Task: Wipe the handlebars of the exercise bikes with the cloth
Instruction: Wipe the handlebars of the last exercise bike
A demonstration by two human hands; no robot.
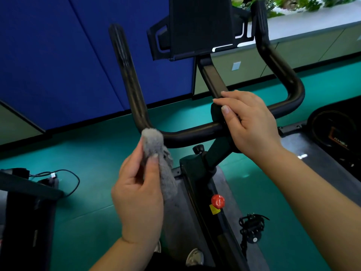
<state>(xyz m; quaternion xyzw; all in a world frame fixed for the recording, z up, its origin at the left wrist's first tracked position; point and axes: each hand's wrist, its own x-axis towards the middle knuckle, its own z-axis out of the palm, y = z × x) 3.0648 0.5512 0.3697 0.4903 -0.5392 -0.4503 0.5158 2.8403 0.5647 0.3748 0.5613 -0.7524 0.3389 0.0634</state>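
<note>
Handlebars [195, 132] (blurred), right tip cropped

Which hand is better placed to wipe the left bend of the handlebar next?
Left. The left hand already holds the grey cloth against that bend of the handlebar; the right hand grips the centre clamp, holding no cloth.

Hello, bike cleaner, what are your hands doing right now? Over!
Left hand holds grey cloth against handlebar at its left bend. Right hand grips the bar's middle clamp. Nothing in the way.
</note>
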